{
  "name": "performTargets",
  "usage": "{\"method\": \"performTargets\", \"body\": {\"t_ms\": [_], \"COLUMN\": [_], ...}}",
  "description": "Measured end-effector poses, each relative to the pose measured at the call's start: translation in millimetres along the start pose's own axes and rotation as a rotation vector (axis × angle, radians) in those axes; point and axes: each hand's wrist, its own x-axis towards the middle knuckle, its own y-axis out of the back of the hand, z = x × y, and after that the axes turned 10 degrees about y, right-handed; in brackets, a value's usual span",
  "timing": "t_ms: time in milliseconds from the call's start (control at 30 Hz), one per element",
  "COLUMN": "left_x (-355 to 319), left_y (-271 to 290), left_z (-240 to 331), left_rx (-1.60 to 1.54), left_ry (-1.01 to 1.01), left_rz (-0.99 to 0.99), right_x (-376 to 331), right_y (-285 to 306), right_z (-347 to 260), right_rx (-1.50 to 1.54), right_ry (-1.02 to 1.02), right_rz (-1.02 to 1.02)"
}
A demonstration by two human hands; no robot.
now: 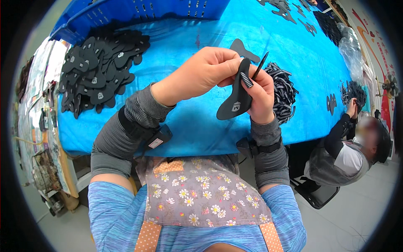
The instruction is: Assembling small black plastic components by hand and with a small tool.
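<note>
Above the near edge of the table, a flat black cut-out piece [233, 102] with a pale printed emblem is held tilted between my hands. My left hand [205, 71] pinches its upper end between thumb and fingers. The lower part is gripped by my right hand [262, 97], with the thumb against a small black tab with white bars [247, 80] on the piece. A thin black pointed tool [261, 66], perhaps tweezers, also sticks up from my right hand. Just behind the hands, another black cut-out piece [239, 47] lies on the blue-covered table [184, 50].
A large heap of black cut-out pieces [94, 69] lies at left, before a blue plastic crate [168, 8]. Small striped tabs [284, 94] are piled right of my hand. Further right, a seated person [348, 157] works at the table, near more black pieces [331, 103].
</note>
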Motion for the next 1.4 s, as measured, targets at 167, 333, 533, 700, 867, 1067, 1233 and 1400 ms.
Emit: {"method": "performTargets", "body": {"t_ms": [167,333,533,700,867,1067,1233,1400], "left_x": [-1,0,-1,5,2,2,4,3], "left_y": [-1,-4,-10,-4,-8,-5,-1,0], "left_z": [-4,-7,-10,-9,0,-7,-1,1], "left_rx": [0.019,-0.056,-0.032,-0.295,-0.347,-0.32,-0.249,-0.089], "left_ry": [0.008,0.006,0.003,-0.063,-0.019,-0.104,-0.171,-0.22], "left_rz": [0.048,0.22,0.284,0.446,0.389,0.358,0.452,0.508], "right_x": [-2,-3,4,3,2,5,5,1], "right_y": [1,-6,-3,-6,-7,-8,-5,-5], "right_z": [0,10,21,13,15,18,25,19], "right_rx": [0.002,-0.114,-0.328,-0.314,-0.315,-0.262,-0.147,-0.107], "right_ry": [0.015,0.049,0.146,-0.012,-0.034,-0.087,0.005,-0.007], "right_rz": [-0.016,0.156,0.313,0.25,0.224,0.253,0.311,0.255]}}
